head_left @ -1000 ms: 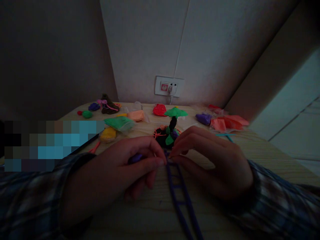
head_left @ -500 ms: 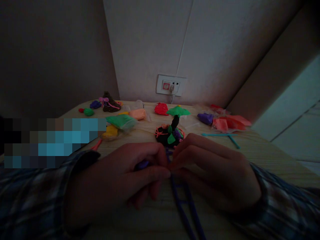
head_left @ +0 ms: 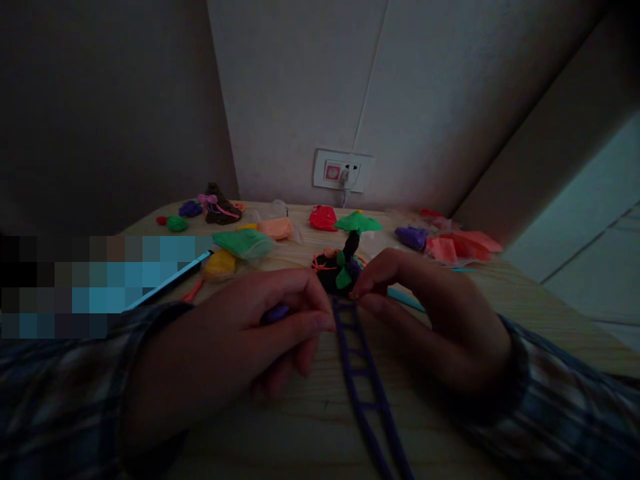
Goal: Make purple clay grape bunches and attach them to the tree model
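Observation:
A purple clay ladder (head_left: 363, 380) lies flat on the wooden table (head_left: 525, 300), running from the near edge up to a small clay model (head_left: 340, 267) with a black base, a black trunk and a green top. My left hand (head_left: 245, 340) is closed, pinching the ladder's top at its left rail, and a lump of purple clay (head_left: 275, 313) shows inside its fingers. My right hand (head_left: 430, 320) is closed too, its fingertips pinched at the ladder's top right, just below the model.
Lumps of clay lie across the back of the table: green (head_left: 243, 241), yellow (head_left: 220, 263), orange (head_left: 275, 228), red (head_left: 323, 217), purple (head_left: 410, 237) and pink (head_left: 463, 243). A dark clay figure (head_left: 217, 205) stands back left. A wall socket (head_left: 343, 171) sits behind.
My right hand has drawn up and back from the ladder's top toward the model, so more rungs show. My left hand has stayed where it was.

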A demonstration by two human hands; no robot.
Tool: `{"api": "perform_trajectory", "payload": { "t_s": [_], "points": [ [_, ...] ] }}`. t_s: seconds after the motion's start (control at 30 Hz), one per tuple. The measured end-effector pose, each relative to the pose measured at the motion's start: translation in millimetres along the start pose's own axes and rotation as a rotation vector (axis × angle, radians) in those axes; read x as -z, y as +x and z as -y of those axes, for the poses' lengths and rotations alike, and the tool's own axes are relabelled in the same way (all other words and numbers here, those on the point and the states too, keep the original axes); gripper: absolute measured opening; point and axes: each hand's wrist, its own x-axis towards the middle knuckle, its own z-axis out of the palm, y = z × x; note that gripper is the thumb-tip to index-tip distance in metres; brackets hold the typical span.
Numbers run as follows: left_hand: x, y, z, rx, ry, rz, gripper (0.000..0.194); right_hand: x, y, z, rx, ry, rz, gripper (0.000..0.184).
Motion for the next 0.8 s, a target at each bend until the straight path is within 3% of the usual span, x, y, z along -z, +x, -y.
{"api": "perform_trajectory", "payload": {
  "t_s": [0.17,0.3,0.43,0.57,0.67,0.8],
  "points": [
    [2.4,0,2,-0.016,0.018,-0.02,0.018,-1,-2,0,-0.057,0.061,0.019,0.012],
    [1.7,0,1,-0.024,0.045,-0.025,0.017,-7,-4,7,-0.142,0.108,-0.055,0.014],
    [1.5,1,1,-0.034,0.038,-0.036,0.016,-7,-3,7,-0.097,0.06,-0.035,0.021],
    [5.2,4,10,-0.085,0.009,-0.051,0.014,-1,-2,-1,-0.033,-0.002,0.021,0.012],
    [7.2,6,15,-0.136,-0.009,-0.057,0.014,1,-3,-4,-0.031,-0.008,0.029,0.015],
    [6.7,6,7,-0.11,0.024,-0.07,0.017,-1,-2,-4,-0.047,0.002,0.006,0.016]
  ]
}}
